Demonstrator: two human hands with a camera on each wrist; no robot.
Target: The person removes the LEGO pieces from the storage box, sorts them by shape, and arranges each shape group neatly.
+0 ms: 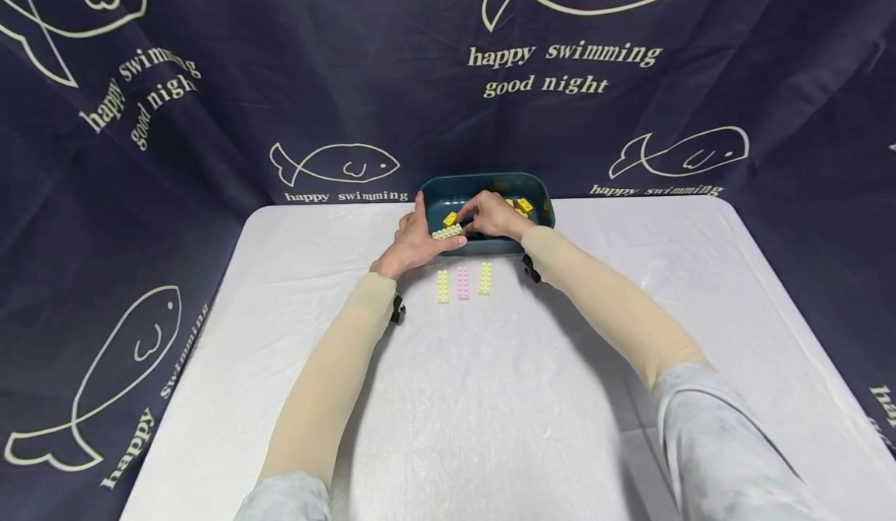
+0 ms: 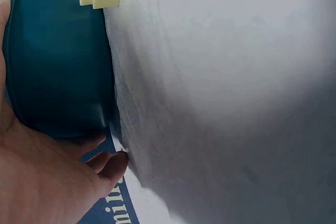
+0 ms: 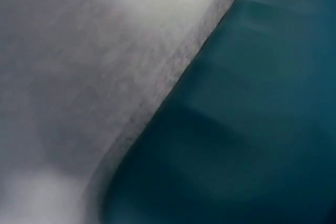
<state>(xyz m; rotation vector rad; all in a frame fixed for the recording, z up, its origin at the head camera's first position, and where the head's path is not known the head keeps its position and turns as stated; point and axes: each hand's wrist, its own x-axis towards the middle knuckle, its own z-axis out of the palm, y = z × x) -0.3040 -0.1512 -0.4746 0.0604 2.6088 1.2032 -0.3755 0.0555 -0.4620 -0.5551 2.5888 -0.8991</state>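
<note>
Pale yellow building brick: this long studded one (image 1: 447, 232) is right at the near-left rim of the tub, wedged visually between both hands; its long axis runs mostly left to right, right end tipped a little away from the person.
Which hand's nearer: honestly a tie. Left thumb runs along its near side, right fingertips are just off or touching its right end, can't tell which.
Left hand: spread wide (image 1: 413, 241), index finger pointing away along the tub's left end, other fingers loosely bent outside it in the left wrist view; looks like it's lying against the tub rather than gripping, imo.
Right hand: reaching in over the near rim (image 1: 495, 215), fingers bent downward; can't tell if they pinch anything. Right wrist view is a blur of tub wall and cloth, no help.
Teal tub: long side facing the person (image 1: 493, 248), sitting at the far edge of the tabletop (image 1: 490, 381).
Inside the tub: one small yellow brick (image 1: 450, 218) just beyond the pale one, plus a few more yellow bricks (image 1: 524, 205) at the right end, partly behind the right hand.
Brick row: left pale brick (image 1: 442, 287), pink brick (image 1: 463, 283), right pale brick (image 1: 485, 279), side by side nearer the person, long axes pointing at the tub.
Backdrop: navy fish-print curtain (image 1: 434, 85).
</note>
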